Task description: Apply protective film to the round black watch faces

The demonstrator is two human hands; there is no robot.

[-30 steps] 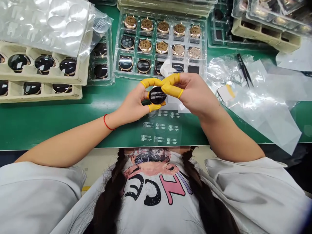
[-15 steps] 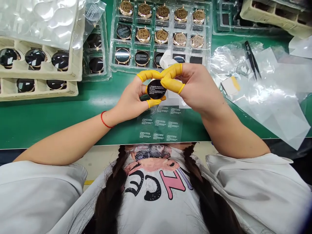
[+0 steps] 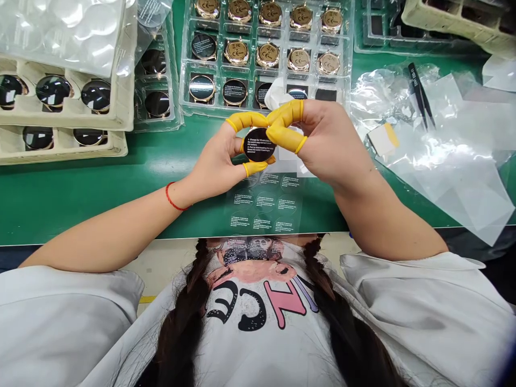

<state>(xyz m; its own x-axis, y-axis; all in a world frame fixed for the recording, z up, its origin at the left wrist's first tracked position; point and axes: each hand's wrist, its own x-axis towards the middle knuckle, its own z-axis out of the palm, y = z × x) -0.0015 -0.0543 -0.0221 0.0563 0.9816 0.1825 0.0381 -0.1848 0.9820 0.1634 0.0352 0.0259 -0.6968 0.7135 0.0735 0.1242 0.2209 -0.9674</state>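
Observation:
Between the fingertips of my left hand (image 3: pixel 221 161), a round watch (image 3: pixel 258 146) is held by its rim. Its black face, turned up, bears white printed text. My right hand (image 3: pixel 326 134) has thumb and forefinger closed together at the watch's upper right edge; what lies right between those tips is hidden. Yellow finger cots cover the working fingertips of both hands. Just beyond the right fingers is a crumpled white wipe (image 3: pixel 277 94); whether that hand grips it I cannot tell. Under the hands lies a clear sheet of round printed films (image 3: pixel 264 203), overhanging the table edge.
A clear tray (image 3: pixel 252 67) of watches stands behind the hands. Cream trays (image 3: pixel 131 115) with black-faced watches are stacked at left, beside another clear tray (image 3: pixel 176 110). At right lie black tweezers (image 3: pixel 421 97), a white pad with a yellow edge (image 3: pixel 382 141) and loose plastic film (image 3: pixel 471 177).
The view has shifted slightly, so the trays and loose things sit a little differently in the picture. Both hands keep the same hold on the watch.

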